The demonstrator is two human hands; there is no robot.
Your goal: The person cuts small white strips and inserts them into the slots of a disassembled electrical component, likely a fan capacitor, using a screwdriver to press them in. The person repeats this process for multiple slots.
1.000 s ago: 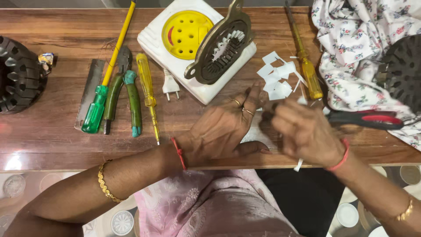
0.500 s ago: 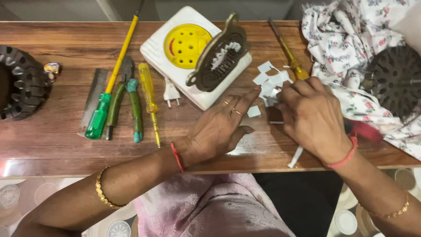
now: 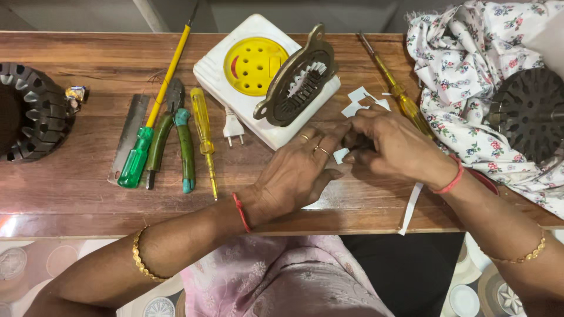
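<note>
Both hands meet over small white paper pieces (image 3: pixel 357 101) on a wooden table (image 3: pixel 88 199): the left hand (image 3: pixel 296 173) lies flat with fingers spread, the right hand (image 3: pixel 390 144) curls over them (grip hidden), a white-and-yellow socket box (image 3: pixel 249 67), screwdrivers (image 3: pixel 202 126) and pliers (image 3: pixel 176 138) close by.

Left hand (image 3: pixel 296 173): laid palm down, fingers extended toward the right hand, two rings worn, red thread at wrist, gold bangle on forearm. Right hand (image 3: pixel 390 144): knuckles up, fingers curled inward, fingertips met with the left; red band at wrist.
</note>
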